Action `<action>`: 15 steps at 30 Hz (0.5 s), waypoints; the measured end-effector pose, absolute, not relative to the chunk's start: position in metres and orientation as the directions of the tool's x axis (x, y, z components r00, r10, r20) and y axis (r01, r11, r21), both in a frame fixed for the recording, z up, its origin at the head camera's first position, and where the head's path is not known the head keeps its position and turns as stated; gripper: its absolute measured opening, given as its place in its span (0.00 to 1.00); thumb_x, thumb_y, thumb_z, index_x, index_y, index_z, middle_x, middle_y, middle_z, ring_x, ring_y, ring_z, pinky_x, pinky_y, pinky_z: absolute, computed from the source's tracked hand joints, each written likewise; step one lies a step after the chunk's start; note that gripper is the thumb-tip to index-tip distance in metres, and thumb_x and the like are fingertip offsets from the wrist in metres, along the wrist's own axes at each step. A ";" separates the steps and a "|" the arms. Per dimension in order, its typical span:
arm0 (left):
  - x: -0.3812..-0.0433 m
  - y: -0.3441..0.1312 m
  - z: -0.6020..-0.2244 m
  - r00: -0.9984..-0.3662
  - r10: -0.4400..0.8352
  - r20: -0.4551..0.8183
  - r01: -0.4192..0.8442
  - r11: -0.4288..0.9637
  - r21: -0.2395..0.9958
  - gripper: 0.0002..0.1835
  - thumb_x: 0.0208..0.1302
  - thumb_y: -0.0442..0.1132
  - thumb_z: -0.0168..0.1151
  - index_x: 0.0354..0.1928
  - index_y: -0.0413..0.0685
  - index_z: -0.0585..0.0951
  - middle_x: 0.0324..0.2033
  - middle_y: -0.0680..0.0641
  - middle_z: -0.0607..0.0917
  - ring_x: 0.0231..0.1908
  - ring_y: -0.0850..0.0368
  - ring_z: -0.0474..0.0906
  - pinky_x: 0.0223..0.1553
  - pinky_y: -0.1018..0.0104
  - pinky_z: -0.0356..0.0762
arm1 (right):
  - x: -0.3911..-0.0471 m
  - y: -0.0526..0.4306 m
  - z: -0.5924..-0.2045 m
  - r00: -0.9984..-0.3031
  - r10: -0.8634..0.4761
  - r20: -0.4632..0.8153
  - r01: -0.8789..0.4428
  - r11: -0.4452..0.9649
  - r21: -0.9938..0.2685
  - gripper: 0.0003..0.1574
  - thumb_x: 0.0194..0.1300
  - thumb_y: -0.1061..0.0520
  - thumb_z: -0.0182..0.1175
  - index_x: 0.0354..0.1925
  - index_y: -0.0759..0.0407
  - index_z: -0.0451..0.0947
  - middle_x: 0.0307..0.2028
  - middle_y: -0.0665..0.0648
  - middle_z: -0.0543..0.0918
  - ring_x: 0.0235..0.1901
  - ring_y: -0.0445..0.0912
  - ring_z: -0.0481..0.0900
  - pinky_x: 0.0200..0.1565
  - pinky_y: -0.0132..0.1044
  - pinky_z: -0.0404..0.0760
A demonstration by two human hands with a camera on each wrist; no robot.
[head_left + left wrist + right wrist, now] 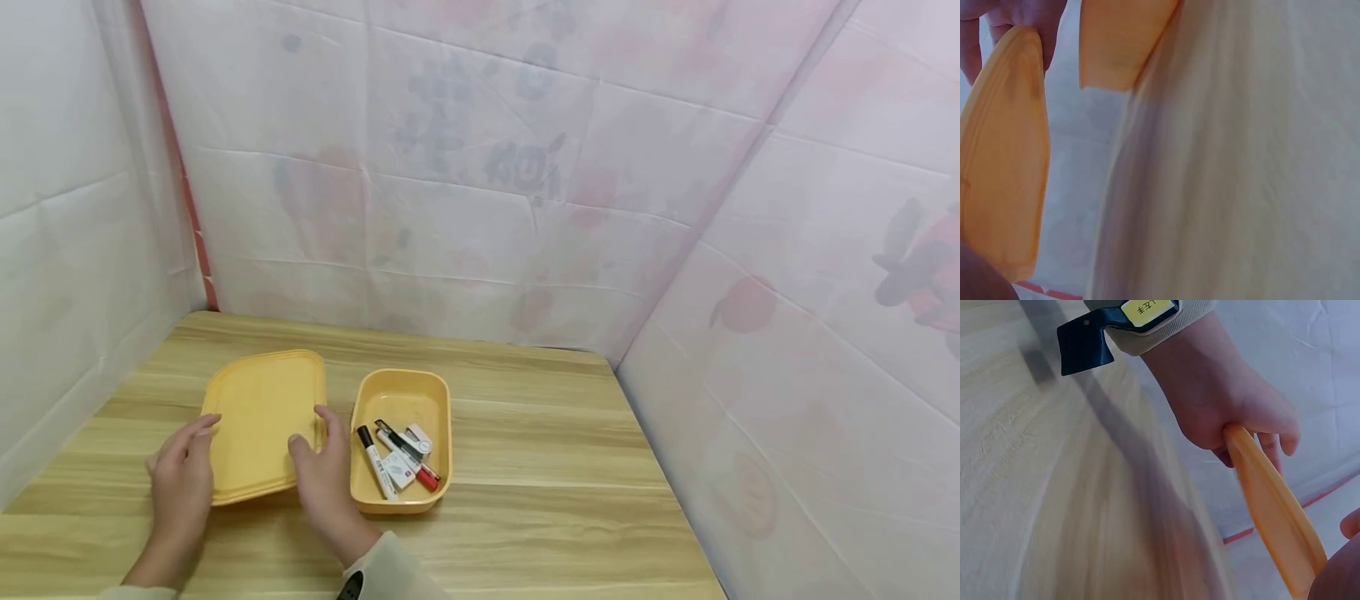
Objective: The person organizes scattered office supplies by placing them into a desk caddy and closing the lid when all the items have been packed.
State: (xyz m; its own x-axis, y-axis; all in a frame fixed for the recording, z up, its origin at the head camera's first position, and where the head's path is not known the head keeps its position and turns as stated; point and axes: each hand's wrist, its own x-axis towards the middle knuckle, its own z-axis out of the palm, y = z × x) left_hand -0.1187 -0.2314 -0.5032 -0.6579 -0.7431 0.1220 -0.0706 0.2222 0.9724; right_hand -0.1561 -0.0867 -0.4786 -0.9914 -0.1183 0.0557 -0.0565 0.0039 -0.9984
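Note:
Both hands hold a yellow plastic lid (262,417) by its opposite edges, tilted over the wooden table. My left hand (182,471) grips the left edge, its fingers partly hidden behind the rim. On the right edge, my right hand (326,483) has its thumb on the upper face and its fingers round the side. Just right of that hand stands a yellow open box (400,383). Inside it lie a black-capped marker (377,463), a red-capped marker (426,477), a slim black pen-like item (403,447) and small white items (398,469), partly overlapping.
The wood-grain table (540,467) extends to the right of the box. White printed sheeting (450,208) rises behind it, with more sheeting (787,400) along the right side and the left side.

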 end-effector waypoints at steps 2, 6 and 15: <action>-0.121 -0.226 -0.499 -0.681 -0.719 0.135 -0.054 0.233 0.971 0.22 0.80 0.49 0.45 0.62 0.48 0.81 0.62 0.58 0.79 0.51 0.76 0.55 0.48 0.68 0.56 | -0.156 -0.081 -0.477 -0.988 -0.107 0.107 -0.110 0.016 -0.994 0.27 0.64 0.58 0.63 0.62 0.51 0.75 0.62 0.43 0.71 0.67 0.46 0.67 0.67 0.52 0.69; -0.126 -0.215 -0.492 -0.717 -0.669 0.197 0.005 0.277 0.961 0.22 0.80 0.47 0.44 0.62 0.47 0.81 0.65 0.50 0.77 0.54 0.76 0.54 0.50 0.67 0.57 | -0.157 -0.070 -0.476 -0.981 -0.095 0.169 -0.173 0.028 -0.985 0.25 0.66 0.57 0.62 0.61 0.52 0.75 0.61 0.43 0.71 0.67 0.46 0.67 0.66 0.51 0.70; -0.137 -0.191 -0.485 -0.772 -0.564 0.293 0.115 0.329 0.937 0.20 0.80 0.44 0.45 0.61 0.43 0.80 0.65 0.46 0.75 0.55 0.72 0.53 0.50 0.65 0.57 | -0.163 -0.040 -0.475 -0.987 -0.036 0.157 -0.157 -0.005 -0.988 0.25 0.67 0.59 0.61 0.61 0.55 0.75 0.63 0.47 0.71 0.70 0.51 0.64 0.69 0.57 0.65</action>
